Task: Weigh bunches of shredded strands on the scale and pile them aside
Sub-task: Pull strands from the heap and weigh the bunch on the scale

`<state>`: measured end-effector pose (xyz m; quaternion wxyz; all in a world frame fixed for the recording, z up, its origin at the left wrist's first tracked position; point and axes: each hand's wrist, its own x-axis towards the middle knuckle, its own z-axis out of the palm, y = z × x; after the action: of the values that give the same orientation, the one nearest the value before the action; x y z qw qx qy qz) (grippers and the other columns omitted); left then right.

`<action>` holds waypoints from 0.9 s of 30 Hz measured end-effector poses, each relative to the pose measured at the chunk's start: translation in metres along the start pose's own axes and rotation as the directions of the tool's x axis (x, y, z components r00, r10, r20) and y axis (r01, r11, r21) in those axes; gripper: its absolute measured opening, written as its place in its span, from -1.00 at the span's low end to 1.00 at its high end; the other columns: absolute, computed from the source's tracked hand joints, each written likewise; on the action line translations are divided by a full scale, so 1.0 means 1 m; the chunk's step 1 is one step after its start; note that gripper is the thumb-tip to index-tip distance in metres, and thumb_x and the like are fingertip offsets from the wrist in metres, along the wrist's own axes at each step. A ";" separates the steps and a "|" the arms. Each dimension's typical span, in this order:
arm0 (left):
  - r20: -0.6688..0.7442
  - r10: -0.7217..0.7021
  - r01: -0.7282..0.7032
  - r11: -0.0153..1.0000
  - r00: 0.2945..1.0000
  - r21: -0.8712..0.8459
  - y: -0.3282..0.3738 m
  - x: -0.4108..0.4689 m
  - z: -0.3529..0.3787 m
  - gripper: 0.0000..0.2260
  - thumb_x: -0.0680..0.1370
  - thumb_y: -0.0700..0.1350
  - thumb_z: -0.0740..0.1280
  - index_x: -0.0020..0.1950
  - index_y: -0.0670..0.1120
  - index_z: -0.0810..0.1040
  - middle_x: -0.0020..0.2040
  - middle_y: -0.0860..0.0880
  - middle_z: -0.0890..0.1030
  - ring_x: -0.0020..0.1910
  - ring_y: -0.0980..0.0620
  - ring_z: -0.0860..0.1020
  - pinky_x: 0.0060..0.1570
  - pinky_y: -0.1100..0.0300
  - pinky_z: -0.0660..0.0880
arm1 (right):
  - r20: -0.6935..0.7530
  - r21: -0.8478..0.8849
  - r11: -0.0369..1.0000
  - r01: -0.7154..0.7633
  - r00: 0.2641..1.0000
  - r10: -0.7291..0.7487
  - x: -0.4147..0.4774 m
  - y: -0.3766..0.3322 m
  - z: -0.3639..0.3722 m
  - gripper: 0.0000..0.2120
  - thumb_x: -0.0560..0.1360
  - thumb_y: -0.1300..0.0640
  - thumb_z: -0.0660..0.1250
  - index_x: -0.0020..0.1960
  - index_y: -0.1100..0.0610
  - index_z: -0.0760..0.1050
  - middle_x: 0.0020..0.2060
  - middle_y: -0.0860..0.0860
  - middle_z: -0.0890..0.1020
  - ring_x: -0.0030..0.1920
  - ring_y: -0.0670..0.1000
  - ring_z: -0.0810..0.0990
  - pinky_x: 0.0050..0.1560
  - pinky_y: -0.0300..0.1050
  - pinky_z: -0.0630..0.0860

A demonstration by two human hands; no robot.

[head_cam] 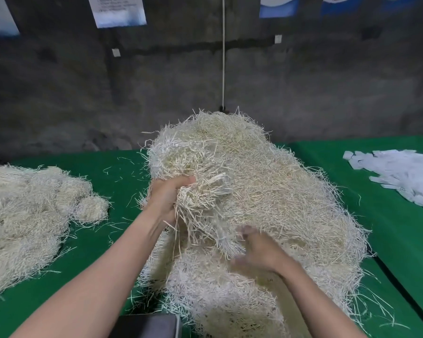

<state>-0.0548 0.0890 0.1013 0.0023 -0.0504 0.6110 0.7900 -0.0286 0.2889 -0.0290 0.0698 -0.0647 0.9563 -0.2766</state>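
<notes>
Bunch (200, 198) against the heap (279, 203) straight ahead, clutched in curled left hand (166, 198); right hand (259, 252) blurred at heap's near side, grip impossible to tell. Not yet on likely scale (147, 325) at near edge. Judging by pile (27, 215) at left, some done, most remaining

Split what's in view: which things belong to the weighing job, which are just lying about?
Job: left hand gripping a bunch; right hand, blurred; main heap; side pile; dark slab, likely the scale.
Lying about: white paper slips; wall posters; cord.
</notes>
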 end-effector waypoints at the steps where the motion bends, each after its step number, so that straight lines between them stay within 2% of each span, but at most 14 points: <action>1: 0.024 -0.018 0.019 1.000 1.000 -0.024 0.000 -0.002 0.002 -0.16 0.12 -0.12 0.47 0.35 -0.35 0.33 0.42 -0.26 0.34 0.42 -0.22 0.28 0.40 -0.23 0.17 | -0.076 0.096 0.993 0.070 0.995 -0.063 0.001 -0.018 -0.014 -0.10 0.24 -0.16 0.45 0.47 -0.07 0.10 0.32 -0.12 0.37 0.24 -0.09 0.41 0.20 -0.21 0.42; 4: 0.107 -0.066 0.075 0.994 0.992 -0.080 -0.001 -0.003 0.009 -0.48 0.29 -0.18 0.44 0.21 -0.30 0.50 0.28 -0.30 0.49 0.23 -0.23 0.49 0.23 -0.19 0.40 | -0.114 0.424 0.895 0.138 0.989 -0.098 0.003 -0.058 -0.037 -0.08 0.21 -0.14 0.50 0.43 -0.14 0.09 0.18 -0.28 0.27 0.07 -0.32 0.38 -0.06 -0.58 0.34; 6: 0.153 -0.073 0.092 0.989 0.986 -0.120 0.000 -0.005 0.015 -0.69 0.35 -0.20 0.38 0.09 -0.17 0.61 0.14 -0.23 0.60 -0.01 -0.12 0.60 -0.01 -0.06 0.53 | 0.053 0.601 0.798 0.041 0.994 -0.091 0.006 -0.069 -0.025 -0.61 0.41 0.09 0.44 0.17 0.06 0.38 -0.01 -0.18 0.44 -0.28 -0.41 0.50 -0.39 -0.60 0.34; 7: 0.132 -0.048 0.063 0.992 0.990 -0.108 0.001 -0.007 0.017 -0.76 0.30 -0.15 0.40 -0.05 -0.08 0.66 0.17 -0.19 0.59 0.06 -0.12 0.57 0.07 -0.09 0.49 | 0.058 0.580 0.814 0.028 0.995 -0.076 0.007 -0.073 -0.018 -0.85 0.49 0.21 0.34 0.01 0.09 0.43 -0.07 -0.12 0.49 -0.35 -0.37 0.54 -0.42 -0.55 0.37; 9: 0.061 -0.003 0.006 0.998 0.998 -0.055 0.004 -0.011 0.015 -0.80 0.21 -0.06 0.43 -0.19 -0.03 0.66 0.27 -0.10 0.52 0.24 -0.13 0.45 0.28 -0.13 0.33 | 0.002 0.565 0.825 -0.010 1.000 0.011 0.013 -0.071 -0.007 -0.83 0.53 0.34 0.21 0.02 0.11 0.45 -0.01 -0.10 0.50 -0.26 -0.19 0.61 -0.34 -0.46 0.43; 12: 0.140 0.026 -0.052 0.982 0.990 0.183 0.000 -0.008 -0.005 -0.76 0.37 -0.15 0.39 0.03 -0.03 0.53 0.23 0.00 0.48 0.31 -0.08 0.39 0.32 0.01 0.27 | 0.019 0.631 0.767 -0.115 0.991 0.133 0.011 -0.053 -0.011 -0.89 0.54 0.27 0.24 -0.02 0.18 0.54 -0.04 0.05 0.59 -0.16 -0.08 0.62 -0.19 -0.24 0.56; 14: 0.351 -0.166 -0.062 0.830 0.921 0.555 -0.012 -0.001 -0.017 -0.33 0.37 -0.08 0.43 0.42 -0.11 0.25 0.40 -0.02 0.31 0.47 -0.07 0.19 0.40 0.04 0.11 | 0.049 0.567 0.808 -0.161 0.986 0.162 -0.004 -0.042 -0.023 -0.83 0.54 0.22 0.25 -0.07 0.26 0.60 0.02 0.20 0.63 0.02 0.03 0.58 0.08 -0.19 0.50; 15: 0.399 -0.325 -0.087 0.672 0.857 0.735 -0.020 0.001 -0.019 -0.12 0.35 -0.02 0.47 0.53 -0.05 0.03 0.45 0.01 0.22 0.49 -0.05 0.14 0.40 0.08 0.09 | 0.001 0.574 0.803 -0.161 0.981 0.196 -0.011 -0.042 -0.031 -0.69 0.54 0.32 0.21 -0.31 0.34 0.59 -0.22 0.30 0.65 -0.13 0.07 0.57 -0.01 -0.32 0.46; 16: 0.380 -0.434 -0.153 0.473 0.817 0.868 -0.029 0.001 -0.017 -0.05 0.34 0.01 0.49 0.55 0.01 -0.05 0.46 0.01 0.21 0.46 -0.04 0.20 0.37 0.14 0.12 | -0.076 0.580 0.803 -0.137 0.972 0.221 -0.013 -0.042 -0.037 -0.50 0.52 0.45 0.13 -0.59 0.35 0.46 -0.52 0.30 0.56 -0.03 -0.23 0.41 -0.22 -0.44 0.38; 17: 0.357 -0.470 -0.243 0.287 0.807 0.927 -0.039 0.001 -0.013 -0.09 0.35 -0.01 0.49 0.54 0.02 0.01 0.40 -0.01 0.33 0.35 -0.02 0.36 0.31 0.12 0.35 | -0.183 0.614 0.785 -0.083 0.952 0.244 -0.014 -0.050 -0.046 -0.46 0.47 0.55 0.10 -0.68 0.38 0.33 -0.63 0.33 0.47 -0.57 -0.21 0.25 -0.43 -0.39 0.30; 18: 0.336 -0.435 -0.300 0.151 0.835 0.942 -0.049 0.003 -0.010 -0.18 0.36 -0.05 0.49 0.52 -0.02 0.12 0.21 -0.01 0.48 0.13 0.04 0.50 0.00 0.24 0.51 | -0.260 0.578 0.816 -0.031 0.940 0.220 -0.008 -0.045 -0.050 -0.60 0.44 0.57 0.13 -0.57 0.46 0.36 -0.52 0.38 0.52 -0.40 -0.02 0.41 -0.52 -0.32 0.22; 20: 0.331 -0.160 -0.326 0.059 0.930 0.943 -0.060 0.011 -0.008 -0.38 0.40 -0.15 0.42 0.43 -0.06 0.29 -0.04 0.04 0.54 -0.17 0.12 0.50 -0.39 0.37 0.38 | -0.286 0.435 0.900 0.034 0.953 0.102 0.013 -0.041 -0.047 -0.89 0.42 0.40 0.31 -0.26 0.28 0.53 -0.27 0.17 0.62 -0.36 -0.08 0.44 -0.49 -0.32 0.27; 23: 0.178 0.249 -0.251 0.302 0.952 0.920 -0.060 0.021 -0.013 -0.67 0.43 -0.25 0.38 0.17 -0.05 0.50 -0.25 0.07 0.55 -0.36 0.13 0.54 -0.51 0.30 0.46 | -0.241 0.416 0.901 0.126 0.970 -0.024 0.018 -0.035 -0.035 -0.96 0.48 0.11 0.38 -0.13 0.06 0.52 -0.20 -0.09 0.57 -0.21 -0.17 0.50 -0.22 -0.38 0.37; 27: -0.131 0.303 -0.125 0.697 0.944 0.706 -0.056 0.031 -0.013 -0.51 0.40 -0.48 0.25 0.31 -0.22 0.41 -0.25 -0.02 0.56 -0.50 0.16 0.46 -0.64 0.43 0.31 | -0.232 0.547 0.824 0.147 0.973 -0.019 0.009 -0.028 -0.015 -0.78 0.57 0.08 0.22 -0.24 0.00 0.46 -0.34 -0.15 0.51 -0.38 -0.25 0.46 -0.29 -0.35 0.41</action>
<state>-0.0805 0.0887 0.0413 -0.1450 -0.0680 0.8576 0.4887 -0.0375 0.2719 -0.0024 -0.0307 -0.0526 0.8310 -0.5529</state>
